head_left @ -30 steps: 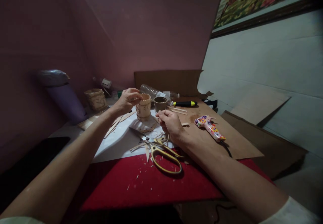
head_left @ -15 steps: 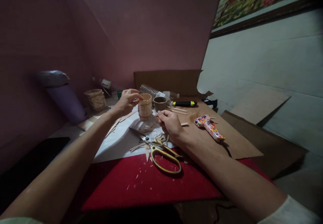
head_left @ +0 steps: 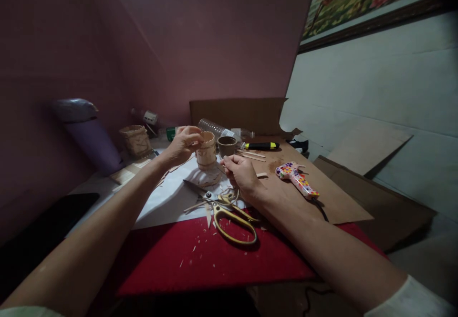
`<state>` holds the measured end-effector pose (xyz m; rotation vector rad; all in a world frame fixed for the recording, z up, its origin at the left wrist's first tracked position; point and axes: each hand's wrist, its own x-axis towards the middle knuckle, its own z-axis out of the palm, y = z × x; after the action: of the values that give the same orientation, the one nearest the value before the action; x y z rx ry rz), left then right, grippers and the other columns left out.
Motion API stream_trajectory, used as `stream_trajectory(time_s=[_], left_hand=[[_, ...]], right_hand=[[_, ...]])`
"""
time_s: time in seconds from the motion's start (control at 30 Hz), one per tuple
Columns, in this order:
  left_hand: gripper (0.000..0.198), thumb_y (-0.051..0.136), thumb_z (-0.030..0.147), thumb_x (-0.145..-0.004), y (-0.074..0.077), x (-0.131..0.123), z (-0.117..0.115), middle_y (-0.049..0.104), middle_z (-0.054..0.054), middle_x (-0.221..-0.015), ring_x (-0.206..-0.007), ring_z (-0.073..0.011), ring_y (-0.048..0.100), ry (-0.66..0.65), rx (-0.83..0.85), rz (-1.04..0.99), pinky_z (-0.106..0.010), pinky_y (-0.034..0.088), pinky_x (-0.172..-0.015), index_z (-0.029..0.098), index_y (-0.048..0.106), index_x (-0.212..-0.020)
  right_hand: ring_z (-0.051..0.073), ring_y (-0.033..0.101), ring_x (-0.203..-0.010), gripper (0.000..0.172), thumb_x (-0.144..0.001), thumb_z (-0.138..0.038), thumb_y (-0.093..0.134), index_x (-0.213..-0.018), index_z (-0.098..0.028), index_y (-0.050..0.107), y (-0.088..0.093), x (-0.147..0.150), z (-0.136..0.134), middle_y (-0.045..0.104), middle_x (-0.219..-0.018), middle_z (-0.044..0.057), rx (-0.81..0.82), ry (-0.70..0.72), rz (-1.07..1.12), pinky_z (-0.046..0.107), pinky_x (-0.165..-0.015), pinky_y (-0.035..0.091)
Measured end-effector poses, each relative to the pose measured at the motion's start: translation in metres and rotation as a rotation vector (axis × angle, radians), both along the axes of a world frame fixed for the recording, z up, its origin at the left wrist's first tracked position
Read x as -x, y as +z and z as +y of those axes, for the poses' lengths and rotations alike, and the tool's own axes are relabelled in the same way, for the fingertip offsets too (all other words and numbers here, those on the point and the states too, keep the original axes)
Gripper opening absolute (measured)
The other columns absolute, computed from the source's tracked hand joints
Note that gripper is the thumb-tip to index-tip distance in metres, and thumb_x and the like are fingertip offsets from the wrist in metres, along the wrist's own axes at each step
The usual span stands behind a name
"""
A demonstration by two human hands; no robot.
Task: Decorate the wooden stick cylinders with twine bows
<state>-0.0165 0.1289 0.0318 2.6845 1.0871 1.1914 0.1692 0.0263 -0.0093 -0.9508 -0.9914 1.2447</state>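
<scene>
A small cup of pale wooden sticks [head_left: 206, 157] stands upright on the white sheet, with bands around it and an uneven rim. My left hand [head_left: 184, 143] is at its left side, fingers bent over the rim and closed on it. To the right and nearer me, my right hand [head_left: 241, 171] is pinched, thumb against forefinger; what sits between the fingertips is too small to make out. Scissors with yellow handles [head_left: 234, 229] lie just below, blades spread and pointing away to the left. Wood scraps and twine [head_left: 229, 198] lie around the blades.
Behind the cup stand a brown pot [head_left: 227, 146] and a clear plastic bottle [head_left: 213, 127]. A black and yellow cutter knife [head_left: 262, 146] and a flowered glue gun [head_left: 297, 179] rest on cardboard at right. Another stick cup [head_left: 136, 140] is at back left, near a purple cylinder [head_left: 93, 140].
My left hand has shifted very slightly at the cup's rim. The right hand, the cup and the scissors stay almost where they were.
</scene>
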Motion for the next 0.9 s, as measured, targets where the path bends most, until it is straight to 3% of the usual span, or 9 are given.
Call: stream_trajectory(time_s=[0.17,0.3,0.4,0.57,0.9], left_hand=[[0.026,0.061,0.031,-0.083,0.002,-0.003,-0.005,0.059,-0.008,-0.12,-0.116,-0.0275,0.05,-0.022,0.066,-0.1,-0.049,0.037,-0.102,0.024,0.068,-0.108],[0.077,0.08,0.041,-0.063,-0.003,-0.018,-0.005,0.057,-0.013,-0.121,-0.115,-0.0329,0.053,0.045,0.224,-0.269,-0.049,0.041,-0.098,0.018,0.051,-0.131],[0.094,0.086,0.037,-0.052,-0.008,-0.027,-0.003,0.058,-0.011,-0.111,-0.106,-0.0319,0.058,-0.029,0.407,-0.437,-0.047,0.046,-0.092,0.017,0.045,-0.134],[0.09,0.085,0.022,-0.048,-0.007,-0.025,-0.006,0.059,-0.005,-0.098,-0.086,-0.0238,0.065,-0.18,0.653,-0.683,-0.042,0.05,-0.082,0.019,0.046,-0.129],[0.071,0.067,0.016,-0.047,-0.003,0.002,-0.01,0.068,-0.007,-0.098,-0.097,-0.0268,0.062,-0.283,0.776,-0.78,-0.045,0.043,-0.094,0.017,0.058,-0.118]], right_hand=[[0.003,0.024,-0.034,0.022,-0.077,-0.034,0.066,-0.069,-0.016,0.059,-0.001,0.001,0.001,0.044,-0.045,-0.009,0.002,0.001,-0.005,0.018,-0.034,0.011],[0.003,0.025,-0.035,0.022,-0.076,-0.035,0.067,-0.069,-0.016,0.059,-0.001,0.0,0.0,0.044,-0.045,-0.008,-0.013,0.005,-0.007,0.018,-0.034,0.011],[0.003,0.024,-0.034,0.02,-0.078,-0.033,0.065,-0.069,-0.016,0.059,-0.001,-0.001,0.001,0.044,-0.044,-0.009,-0.01,0.006,-0.002,0.018,-0.034,0.011],[0.003,0.024,-0.034,0.021,-0.078,-0.033,0.064,-0.069,-0.016,0.058,-0.003,0.0,0.002,0.044,-0.045,-0.009,-0.013,0.004,-0.017,0.018,-0.034,0.011],[0.003,0.023,-0.036,0.024,-0.076,-0.037,0.067,-0.069,-0.016,0.058,-0.004,-0.001,0.002,0.043,-0.046,-0.009,-0.034,0.022,-0.005,0.019,-0.034,0.01]])
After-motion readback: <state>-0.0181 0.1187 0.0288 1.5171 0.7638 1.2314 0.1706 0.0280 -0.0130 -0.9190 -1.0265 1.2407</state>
